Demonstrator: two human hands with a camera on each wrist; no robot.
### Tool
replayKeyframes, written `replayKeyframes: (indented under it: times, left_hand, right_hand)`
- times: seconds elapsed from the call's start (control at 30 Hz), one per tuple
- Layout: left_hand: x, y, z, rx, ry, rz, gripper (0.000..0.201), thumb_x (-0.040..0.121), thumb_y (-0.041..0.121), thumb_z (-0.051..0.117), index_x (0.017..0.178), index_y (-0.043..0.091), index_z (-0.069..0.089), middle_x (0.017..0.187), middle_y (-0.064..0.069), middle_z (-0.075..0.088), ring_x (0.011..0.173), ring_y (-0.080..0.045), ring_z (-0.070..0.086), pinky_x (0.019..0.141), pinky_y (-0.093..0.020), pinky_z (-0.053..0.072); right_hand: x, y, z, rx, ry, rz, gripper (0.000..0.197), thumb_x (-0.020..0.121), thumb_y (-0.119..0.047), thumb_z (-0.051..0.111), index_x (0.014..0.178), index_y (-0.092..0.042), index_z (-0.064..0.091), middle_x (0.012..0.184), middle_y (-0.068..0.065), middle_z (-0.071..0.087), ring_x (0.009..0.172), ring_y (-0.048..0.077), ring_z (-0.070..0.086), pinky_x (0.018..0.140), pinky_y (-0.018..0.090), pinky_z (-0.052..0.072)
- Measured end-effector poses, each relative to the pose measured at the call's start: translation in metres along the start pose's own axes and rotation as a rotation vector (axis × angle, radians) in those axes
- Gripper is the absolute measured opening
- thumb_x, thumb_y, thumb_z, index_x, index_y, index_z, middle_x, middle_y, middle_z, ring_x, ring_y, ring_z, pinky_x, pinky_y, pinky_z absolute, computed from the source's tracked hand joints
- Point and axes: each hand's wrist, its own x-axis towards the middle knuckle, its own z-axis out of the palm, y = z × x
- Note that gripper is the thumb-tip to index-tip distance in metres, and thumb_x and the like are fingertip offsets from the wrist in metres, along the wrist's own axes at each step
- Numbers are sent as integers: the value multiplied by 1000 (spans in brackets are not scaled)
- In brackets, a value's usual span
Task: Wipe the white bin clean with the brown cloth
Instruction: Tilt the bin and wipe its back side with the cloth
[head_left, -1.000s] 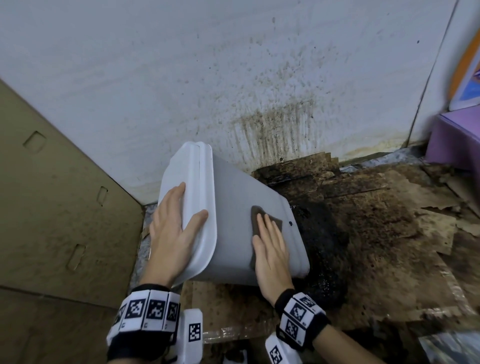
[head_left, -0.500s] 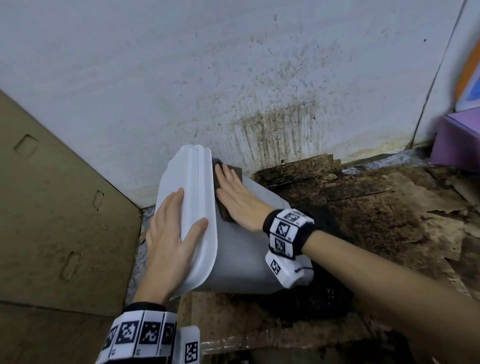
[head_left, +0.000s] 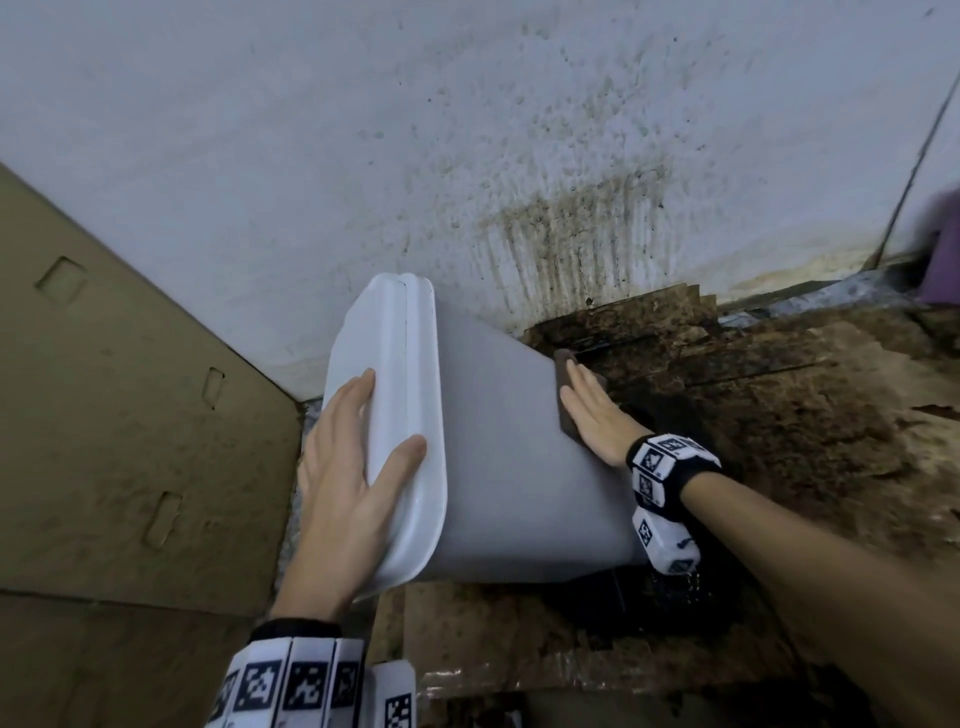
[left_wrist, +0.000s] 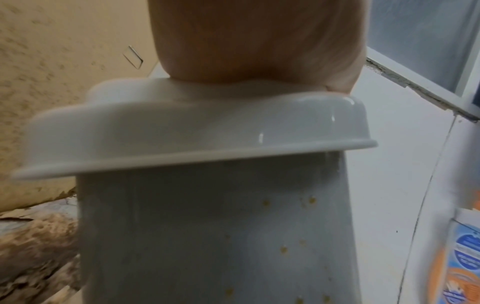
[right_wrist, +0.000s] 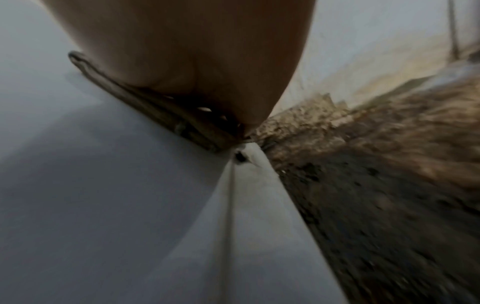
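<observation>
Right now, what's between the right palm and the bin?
The brown cloth, pressed flat by the right hand on the bin wall; clearest in the head view.

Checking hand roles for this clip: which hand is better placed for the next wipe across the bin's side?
Right. The right hand already presses the cloth flat on the bin side, near its base. The left hand is busy bracing the lid end.

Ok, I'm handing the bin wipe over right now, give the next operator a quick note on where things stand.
Left hand: flat on the lid end of the white bin, steadying it; the bin lies tilted on dirty cardboard.
Right hand: straight fingers press the brown cloth to the upper side wall, near the base end.
Done: that wall looks clean.
Left: yellowish specks on the side the left wrist view shows.
</observation>
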Motion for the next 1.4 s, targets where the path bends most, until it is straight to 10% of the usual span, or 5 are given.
replayKeyframes:
  times: [0.37, 0.57, 0.8, 1.17, 1.4]
  left_hand:
    - [-1, 5, 4, 35, 6, 18, 77, 81, 71, 39, 152, 46, 27, 158, 23, 26, 143, 0, 19, 122, -45, 18]
    - [-1, 6, 5, 43, 5, 19, 76, 81, 69, 40, 153, 46, 26, 159, 21, 26, 142, 1, 19, 122, -45, 17]
    - [0, 7, 6, 51, 17, 13, 81, 80, 70, 39, 154, 42, 27, 160, 14, 28, 145, -8, 21, 121, -45, 17]
    - [-1, -3, 1, -3, 12, -13, 83, 77, 70, 41, 153, 41, 29, 159, 14, 30, 146, -11, 21, 119, -42, 16]
    - [-2, 1, 4, 4, 11, 2, 80, 79, 71, 41, 153, 43, 29, 158, 14, 31, 144, -11, 22, 120, -45, 17]
  right_hand:
    - [-13, -20, 10, -60, 18, 104, 45, 110, -9, 14, 154, -5, 20, 167, 15, -18, 154, 35, -18, 123, 43, -11]
    - [-64, -79, 10, 121, -18, 0, 54, 111, -23, 12, 159, -12, -9, 163, 1, -30, 149, 20, -30, 123, 43, -11]
    - [-123, -132, 32, 129, 116, -261, 51, 110, -20, 18, 160, -15, 7, 146, -22, -34, 151, 10, -27, 124, 37, -12]
    - [-126, -15, 93, 314, 409, -43, 56, 102, -54, 13, 157, -45, 11, 167, -21, 5, 153, -4, -3, 127, 35, 5]
    - [-114, 11, 96, 397, 358, 127, 49, 111, -25, 20, 154, -38, 2, 170, -7, -1, 154, 4, -7, 126, 32, -3]
